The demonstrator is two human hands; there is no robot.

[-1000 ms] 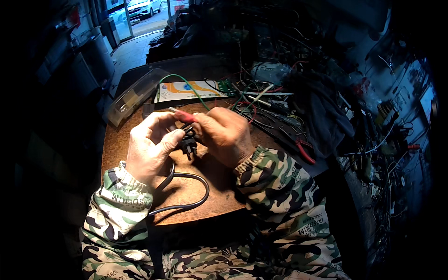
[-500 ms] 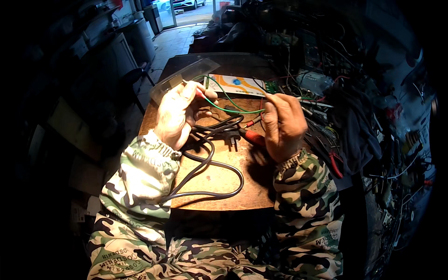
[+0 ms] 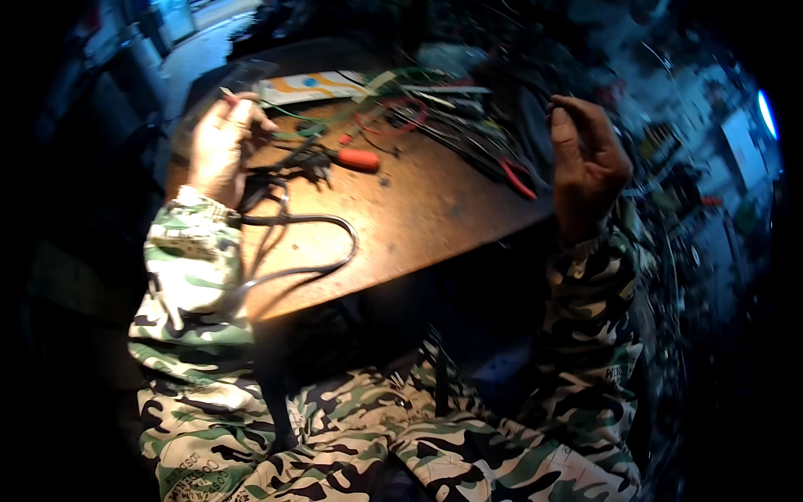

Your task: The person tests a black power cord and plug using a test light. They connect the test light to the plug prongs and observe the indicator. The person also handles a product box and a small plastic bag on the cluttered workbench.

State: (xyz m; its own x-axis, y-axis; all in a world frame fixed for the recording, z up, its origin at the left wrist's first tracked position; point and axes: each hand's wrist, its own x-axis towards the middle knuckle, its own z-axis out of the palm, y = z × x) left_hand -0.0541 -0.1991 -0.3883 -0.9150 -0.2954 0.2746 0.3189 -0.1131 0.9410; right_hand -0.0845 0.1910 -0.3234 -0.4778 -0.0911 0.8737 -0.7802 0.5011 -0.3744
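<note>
My left hand [image 3: 219,146] is closed on a small red probe-like piece [image 3: 232,99], with a green wire beside it, at the table's left side. My right hand [image 3: 590,167] is raised at the table's right edge, fingers closed; whatever is in them is dark and blurred. Between my hands lie a black power cord [image 3: 351,238] looping toward the front, a red-orange handled tool [image 3: 358,159] and a white-and-orange panel [image 3: 297,86] with green and red wires over it. The picture is blurred.
The wooden table [image 3: 435,230] has red-handled pliers [image 3: 519,178] at its right, among cables and dark cloth. A clear plastic case lies at the back left, partly behind my left hand. Cluttered equipment and wires crowd the right side; a tiled floor [image 3: 201,50] runs back to the left.
My hands have moved apart, my right one out to the table's right edge. The black cord and plug have left my fingers and lie on the table. The view has shifted.
</note>
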